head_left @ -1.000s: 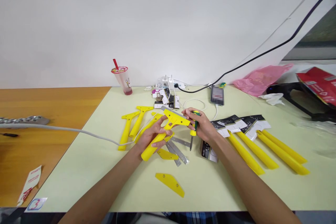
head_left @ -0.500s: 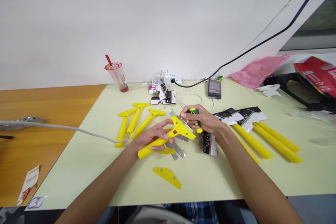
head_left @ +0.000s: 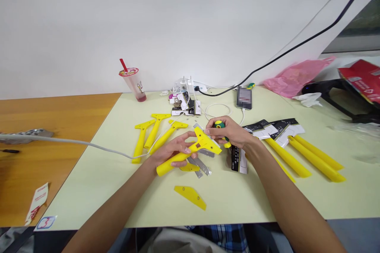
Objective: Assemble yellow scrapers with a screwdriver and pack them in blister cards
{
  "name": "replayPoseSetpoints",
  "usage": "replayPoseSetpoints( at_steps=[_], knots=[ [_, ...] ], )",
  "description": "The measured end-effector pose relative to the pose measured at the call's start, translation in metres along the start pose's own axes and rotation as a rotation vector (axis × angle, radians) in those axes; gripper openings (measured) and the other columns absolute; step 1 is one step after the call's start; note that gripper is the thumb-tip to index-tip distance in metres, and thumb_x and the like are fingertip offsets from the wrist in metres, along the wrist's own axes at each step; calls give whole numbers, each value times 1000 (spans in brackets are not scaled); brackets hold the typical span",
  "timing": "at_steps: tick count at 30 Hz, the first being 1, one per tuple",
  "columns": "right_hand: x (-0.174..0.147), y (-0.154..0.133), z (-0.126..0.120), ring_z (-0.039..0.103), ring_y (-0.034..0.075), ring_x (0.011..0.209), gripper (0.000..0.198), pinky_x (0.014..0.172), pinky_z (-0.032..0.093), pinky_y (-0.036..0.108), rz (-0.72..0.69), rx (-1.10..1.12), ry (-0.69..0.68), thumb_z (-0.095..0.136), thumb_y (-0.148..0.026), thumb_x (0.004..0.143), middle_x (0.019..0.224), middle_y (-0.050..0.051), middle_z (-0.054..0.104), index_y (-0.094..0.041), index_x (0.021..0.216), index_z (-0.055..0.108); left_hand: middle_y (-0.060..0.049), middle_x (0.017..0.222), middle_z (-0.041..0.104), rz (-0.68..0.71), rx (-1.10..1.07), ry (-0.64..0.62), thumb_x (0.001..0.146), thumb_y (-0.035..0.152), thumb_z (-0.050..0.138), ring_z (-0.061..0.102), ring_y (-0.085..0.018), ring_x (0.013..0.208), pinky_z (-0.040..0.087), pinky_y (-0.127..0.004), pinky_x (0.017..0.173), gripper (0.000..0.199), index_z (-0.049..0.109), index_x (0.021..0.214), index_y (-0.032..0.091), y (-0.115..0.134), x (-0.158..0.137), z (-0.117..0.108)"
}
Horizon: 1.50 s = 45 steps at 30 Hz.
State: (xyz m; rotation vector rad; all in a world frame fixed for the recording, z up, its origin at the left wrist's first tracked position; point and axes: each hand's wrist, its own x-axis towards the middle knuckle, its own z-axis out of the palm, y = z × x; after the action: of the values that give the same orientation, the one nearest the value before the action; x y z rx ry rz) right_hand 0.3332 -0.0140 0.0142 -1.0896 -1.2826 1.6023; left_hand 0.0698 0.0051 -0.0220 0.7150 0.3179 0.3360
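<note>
Grip of L hand point(head_left: 173, 149) wraps handle of yellow scraper point(head_left: 204, 141), held over the desk point(head_left: 89, 178) midway betw. front & back edges; R hand point(head_left: 231, 131) curls round screwdriver point(head_left: 219, 124), fingertips at blade point(head_left: 214, 141) by scraper head. Prob. partway: no plate on scraper's visible face; loose yellow plate point(head_left: 190, 197) nr front edge, 3 other scrapers point(head_left: 155, 131) twd L edge, blades there unclear

Compared with 1 second ago, your left hand point(head_left: 172, 147) is holding the yellow scraper point(head_left: 180, 158) with its head nearer you; your right hand point(head_left: 234, 131) is slanting the screwdriver point(head_left: 220, 124), lower end rightward.
</note>
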Motion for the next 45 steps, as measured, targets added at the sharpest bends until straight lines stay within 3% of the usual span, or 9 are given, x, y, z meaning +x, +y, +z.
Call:
replayPoseSetpoints(
  at_steps=[21,30,45],
  knots=[
    [1,1,-2,40,5,46,35,39,27,19,7,38,-23,104,-34,64,57,-1,61,-14,72,77,-6,107,69,22,-61,34,82,2,75,73,-14,83,31,-8,38,58,59,134,23,2,-1,2],
    [3,6,-5,41,5,45,34,39,26,19,5,38,-10,101,-38,73,58,-1,60,-14,76,76,-7,109,69,21,-76,41,82,2,77,72,-15,82,29,-9,37,57,61,132,23,2,-1,0],
    [2,3,2,38,5,49,34,41,24,20,-9,58,5,104,-34,65,58,-1,58,-14,73,77,-5,104,68,18,-26,55,82,5,77,71,-14,83,27,-11,35,59,56,134,24,2,-1,1]
  ],
)
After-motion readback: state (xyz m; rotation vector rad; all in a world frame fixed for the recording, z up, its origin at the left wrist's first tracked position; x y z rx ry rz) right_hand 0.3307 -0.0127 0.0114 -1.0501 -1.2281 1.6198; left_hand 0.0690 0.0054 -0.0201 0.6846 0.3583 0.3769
